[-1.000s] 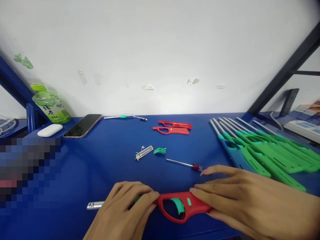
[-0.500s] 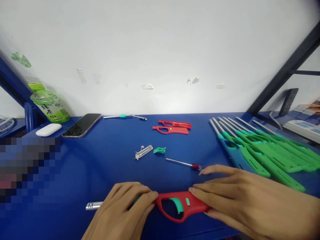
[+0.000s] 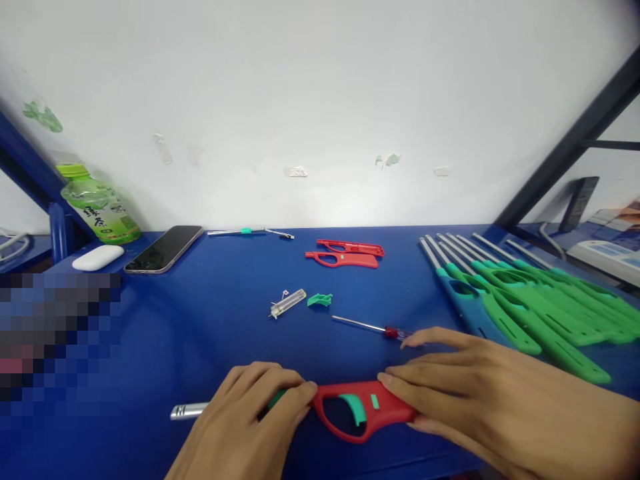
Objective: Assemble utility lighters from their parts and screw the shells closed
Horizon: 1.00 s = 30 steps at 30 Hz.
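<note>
- I find the red lighter (image 3: pixel 390 403) at 6 o'clock in my view, lying lengthwise along the near part of the blue table (image 3: pixel 195 333), held between both hands.
- Its metal barrel (image 3: pixel 189 411) points to 9 o'clock; its handle runs toward 3 o'clock. I note a green trigger (image 3: pixel 357 409) inside the finger loop and a small green tab (image 3: pixel 375 401) on the handle's side.
- Left hand (image 3: pixel 250 417): narrow, gripping the lighter where barrel and red body meet; the fingers cover that joint.
- Right hand (image 3: pixel 475 387): closed on the rear of the handle. One finger reaches out beside the screwdriver (image 3: pixel 390 331); I cannot tell whether it touches the screwdriver's clear end.

Positions from the red lighter outward:
- Screwdriver: 12 o'clock, tip toward 9 o'clock.
- Loose green part (image 3: pixel 320 300): 11 o'clock, just beside a clear tank (image 3: pixel 289 303).
- Two red shells (image 3: pixel 350 261): 12 o'clock, side by side; the farther one shows its inner side.
- Thin metal rod (image 3: pixel 230 233) with a green collar: 11 o'clock, near the wall (image 3: pixel 320 100).
- Phone (image 3: pixel 165 250), white case (image 3: pixel 99 258) and green-capped bottle (image 3: pixel 103 210): 10 o'clock.
- Row of lighters (image 3: pixel 545 303), green with one blue: 2 o'clock, barrels away from me.
</note>
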Tool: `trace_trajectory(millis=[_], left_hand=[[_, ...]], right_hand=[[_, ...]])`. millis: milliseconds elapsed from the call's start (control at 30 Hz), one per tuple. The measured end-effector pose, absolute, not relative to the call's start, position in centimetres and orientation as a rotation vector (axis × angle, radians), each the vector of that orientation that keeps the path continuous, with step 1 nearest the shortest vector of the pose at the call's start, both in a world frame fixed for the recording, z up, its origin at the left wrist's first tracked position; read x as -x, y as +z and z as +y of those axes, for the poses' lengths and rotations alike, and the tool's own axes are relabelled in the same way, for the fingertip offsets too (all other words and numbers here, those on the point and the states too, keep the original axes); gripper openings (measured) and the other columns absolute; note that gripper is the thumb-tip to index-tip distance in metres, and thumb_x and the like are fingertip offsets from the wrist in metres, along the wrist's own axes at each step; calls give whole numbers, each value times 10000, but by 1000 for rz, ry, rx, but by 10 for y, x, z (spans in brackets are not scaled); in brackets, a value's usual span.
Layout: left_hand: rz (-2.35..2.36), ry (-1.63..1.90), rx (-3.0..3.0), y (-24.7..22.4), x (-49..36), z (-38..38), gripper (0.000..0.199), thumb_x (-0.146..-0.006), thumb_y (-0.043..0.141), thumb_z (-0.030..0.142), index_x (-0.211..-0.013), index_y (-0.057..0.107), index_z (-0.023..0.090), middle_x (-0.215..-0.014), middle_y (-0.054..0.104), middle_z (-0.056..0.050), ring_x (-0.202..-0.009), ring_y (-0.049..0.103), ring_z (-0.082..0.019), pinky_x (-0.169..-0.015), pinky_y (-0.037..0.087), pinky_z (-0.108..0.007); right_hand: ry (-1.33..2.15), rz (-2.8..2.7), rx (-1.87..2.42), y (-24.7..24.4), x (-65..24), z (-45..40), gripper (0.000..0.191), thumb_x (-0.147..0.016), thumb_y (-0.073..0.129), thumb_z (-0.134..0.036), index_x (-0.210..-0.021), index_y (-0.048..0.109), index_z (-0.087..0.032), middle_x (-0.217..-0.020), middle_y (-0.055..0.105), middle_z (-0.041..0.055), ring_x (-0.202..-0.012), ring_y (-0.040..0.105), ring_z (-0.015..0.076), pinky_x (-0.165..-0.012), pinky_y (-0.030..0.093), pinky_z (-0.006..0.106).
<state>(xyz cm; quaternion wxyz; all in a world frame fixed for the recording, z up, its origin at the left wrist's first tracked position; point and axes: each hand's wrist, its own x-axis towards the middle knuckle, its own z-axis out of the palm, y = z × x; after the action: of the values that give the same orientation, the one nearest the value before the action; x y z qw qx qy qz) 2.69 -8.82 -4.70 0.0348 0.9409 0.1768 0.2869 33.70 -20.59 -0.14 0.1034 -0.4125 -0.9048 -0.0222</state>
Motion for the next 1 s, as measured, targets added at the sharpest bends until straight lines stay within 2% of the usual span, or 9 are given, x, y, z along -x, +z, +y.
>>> trace_trajectory(millis=[133, 200, 267, 367, 533, 700, 800, 900, 1000], left_hand=[[564, 870, -2824, -48, -27, -88, 356, -1070, 462, 120, -1258, 700, 307, -1107, 779, 39, -967, 714, -135, -885, 600, -247], [558, 836, -2800, -50, -26, -88, 371, -1054, 485, 106, -1268, 706, 313, -1123, 767, 33, -1006, 702, -141, -881, 602, -242], [553, 790, -2786, -51, -26, -88, 376, -1059, 499, 116, -1306, 699, 318, -1150, 755, 24, -1038, 694, -150, -883, 606, -245], [554, 779, -2812, -51, -28, -90, 382, -1066, 511, 111, -1351, 684, 300, -1134, 748, 2, -1033, 690, -164, -879, 614, -262], [565, 743, -2870, -51, -29, -93, 317, -1067, 499, 103, -1240, 711, 264, -1097, 739, -22, -982, 693, -180, -844, 626, -281], [535, 677, -2904, -54, -23, -90, 389, -1055, 545, 124, -1390, 654, 290, -1118, 738, -1, -970, 689, -182, -842, 640, -299], [524, 709, -2903, -52, -24, -90, 439, -1026, 518, 63, -1381, 664, 275, -1093, 744, -14, -938, 684, -175, -819, 630, -285], [581, 744, -2880, -48, -27, -92, 420, -1010, 491, 50, -1285, 713, 275, -1058, 751, -29, -911, 686, -175, -805, 627, -277], [593, 761, -2888, -50, -28, -92, 354, -1025, 491, 90, -1203, 734, 276, -1047, 757, -26, -909, 696, -179, -834, 637, -282]], right_hand=[[-49, -2722, 1306, -3, -335, -210, 394, -1079, 470, -93, -1379, 675, -247, -1369, 783, 18, -1221, 753, 207, -1202, 462, 448], [-164, -2680, 1301, -2, -331, -208, 390, -1127, 391, -124, -1334, 700, -240, -1276, 820, 8, -1109, 791, 201, -1109, 530, 430], [-272, -2629, 1265, 0, -325, -205, 455, -1176, 292, -214, -1215, 745, -222, -1075, 857, 8, -901, 808, 192, -932, 598, 391], [-356, -2600, 1258, 2, -318, -202, 485, -1179, 292, -254, -1131, 772, -205, -952, 850, 20, -768, 778, 194, -799, 609, 376], [-317, -2617, 1283, -4, -317, -205, 425, -1166, 344, -214, -1218, 766, -205, -1057, 844, 40, -847, 774, 203, -827, 605, 408], [-512, -2518, 1350, -14, -316, -215, 481, -1193, 280, -229, -1275, 751, -176, -1114, 857, 35, -933, 797, 187, -898, 598, 388], [-600, -2512, 1358, -22, -317, -221, 460, -1180, 297, -201, -1331, 731, -175, -1215, 848, 49, -997, 808, 209, -885, 622, 390], [-540, -2409, 1409, -34, -322, -226, 493, -1175, 265, -216, -1380, 714, -221, -1221, 841, 53, -1019, 807, 229, -897, 647, 409], [-402, -2299, 1482, -47, -326, -232, 448, -1170, 340, -252, -1473, 666, -308, -1225, 818, 57, -1094, 789, 204, -914, 663, 343]])
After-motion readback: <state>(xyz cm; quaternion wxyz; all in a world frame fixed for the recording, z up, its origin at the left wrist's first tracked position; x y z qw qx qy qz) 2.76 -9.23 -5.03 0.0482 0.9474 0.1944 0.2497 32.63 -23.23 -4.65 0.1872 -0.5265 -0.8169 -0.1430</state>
